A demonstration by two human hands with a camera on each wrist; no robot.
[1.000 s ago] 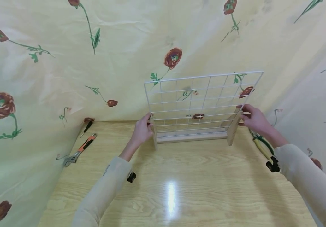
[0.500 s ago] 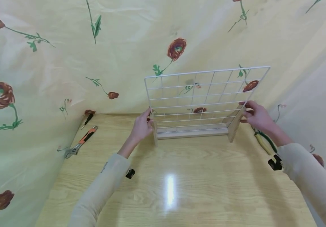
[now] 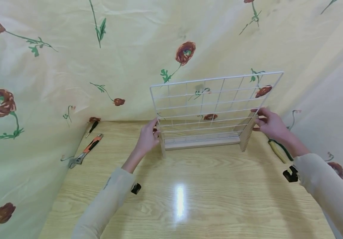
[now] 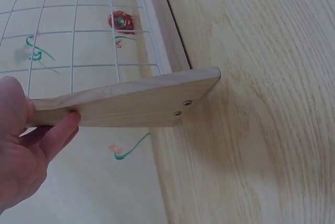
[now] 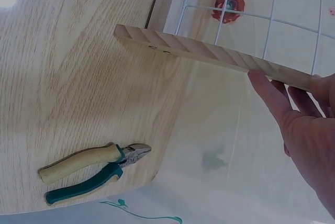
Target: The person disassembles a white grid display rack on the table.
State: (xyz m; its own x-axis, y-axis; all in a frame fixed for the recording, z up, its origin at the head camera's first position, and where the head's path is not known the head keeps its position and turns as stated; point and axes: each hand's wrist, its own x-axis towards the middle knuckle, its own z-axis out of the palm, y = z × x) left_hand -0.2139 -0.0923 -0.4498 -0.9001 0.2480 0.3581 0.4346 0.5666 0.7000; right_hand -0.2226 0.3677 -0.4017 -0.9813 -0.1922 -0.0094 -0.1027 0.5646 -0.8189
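A wooden rack with two side boards and a low crosspiece stands at the back of the table. A white wire grid rises from it, leaning back. My left hand pinches the upper end of the left side board between thumb and fingers. Two screw heads show near that board's lower end. On the other side, my right hand grips the top of the right side board, fingers on its outer face. The grid's lower wires run between the two boards.
Diagonal cutters with yellow and green handles lie outside the right board, near the table's edge. At the left lie an adjustable wrench and a black-handled screwdriver. A flowered cloth hangs behind the rack and at both sides.
The head view has tipped down a little. The grid's top edge sits slightly lower against the cloth, more so at its left corner. Both hands keep their hold on the boards.
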